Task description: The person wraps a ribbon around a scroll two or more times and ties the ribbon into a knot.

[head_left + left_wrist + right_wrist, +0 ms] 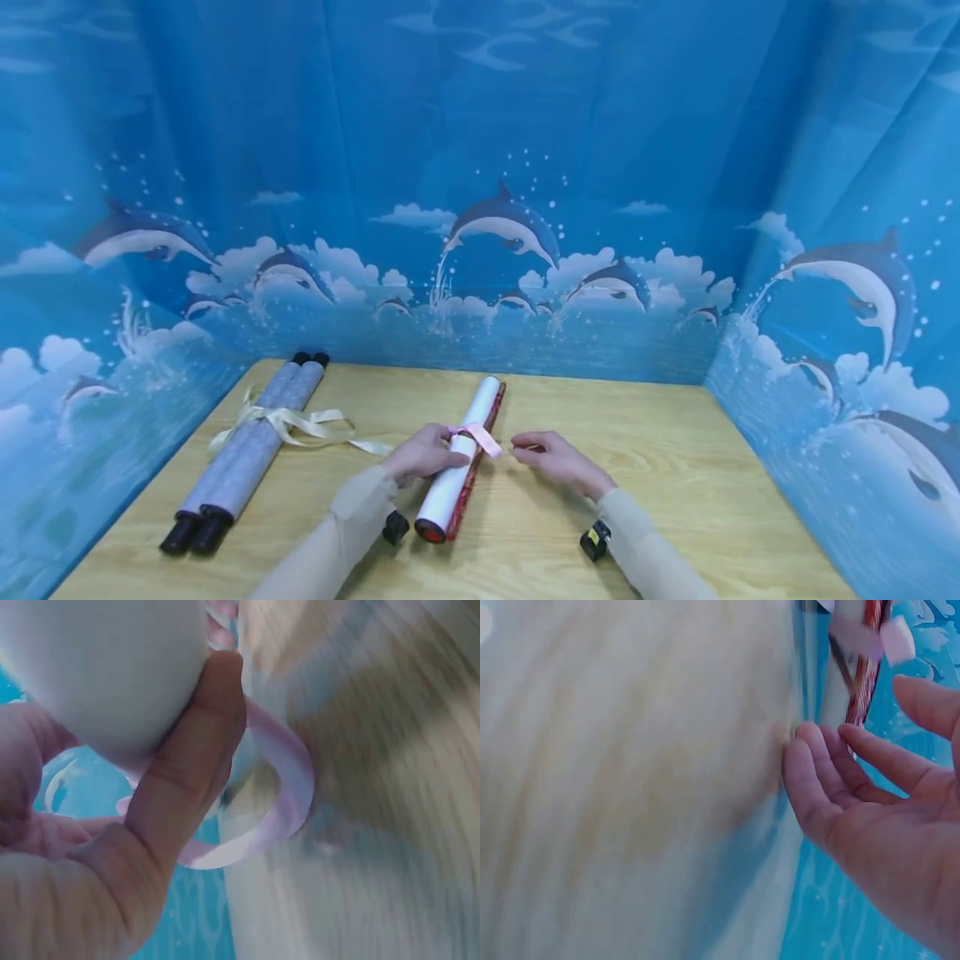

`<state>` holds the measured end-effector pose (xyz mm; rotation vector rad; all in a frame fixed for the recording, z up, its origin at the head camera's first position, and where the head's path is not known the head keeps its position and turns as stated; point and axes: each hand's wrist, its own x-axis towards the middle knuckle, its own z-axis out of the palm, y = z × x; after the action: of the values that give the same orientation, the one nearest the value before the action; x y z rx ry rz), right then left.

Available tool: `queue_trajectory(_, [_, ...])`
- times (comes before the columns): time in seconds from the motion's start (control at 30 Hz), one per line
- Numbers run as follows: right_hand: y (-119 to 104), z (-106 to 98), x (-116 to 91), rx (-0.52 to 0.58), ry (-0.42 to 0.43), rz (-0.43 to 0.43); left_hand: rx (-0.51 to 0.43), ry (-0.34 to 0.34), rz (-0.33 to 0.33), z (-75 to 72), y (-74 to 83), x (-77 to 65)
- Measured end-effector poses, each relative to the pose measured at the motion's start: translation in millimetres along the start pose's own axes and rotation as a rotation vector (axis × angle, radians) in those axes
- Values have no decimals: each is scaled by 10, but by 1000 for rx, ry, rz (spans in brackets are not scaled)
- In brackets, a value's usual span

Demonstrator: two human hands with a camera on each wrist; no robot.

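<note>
A rolled white scroll (450, 487) with a red patterned edge lies slanted on the table, a red disc at its near end. Round its middle goes a pink ribbon (480, 437), one tail hanging off to the right. My left hand (424, 454) grips the scroll from the left beside the ribbon, the thumb laid across the white roll. In the left wrist view the ribbon (289, 780) curves in a loop past the thumb. To the right of the scroll, apart from it, my right hand (558, 460) hovers with loosely bent fingers (810, 776) and nothing between them.
Two grey-blue scrolls (251, 454) with black end knobs lie side by side at the left of the wooden table (637, 425). A cream ribbon (281, 421) ties them, its tails trailing rightward. A blue dolphin-print curtain (480, 333) encloses the back and sides.
</note>
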<state>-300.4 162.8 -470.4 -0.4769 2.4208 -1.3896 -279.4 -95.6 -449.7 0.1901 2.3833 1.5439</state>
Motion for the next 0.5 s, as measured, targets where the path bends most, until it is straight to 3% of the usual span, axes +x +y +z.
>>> queue_trajectory(0.17, [-38, -104, -24, -56, 61, -7, -14, 65, 19, -231, -29, -141])
queue_trajectory(0.3, [-41, -150, -43, -156, 141, -9, 47, 120, 57, -401, -25, -273])
queue_trajectory(0.5, [5, -199, -115, -334, 267, 2, 123, 204, 58, -605, -71, -441])
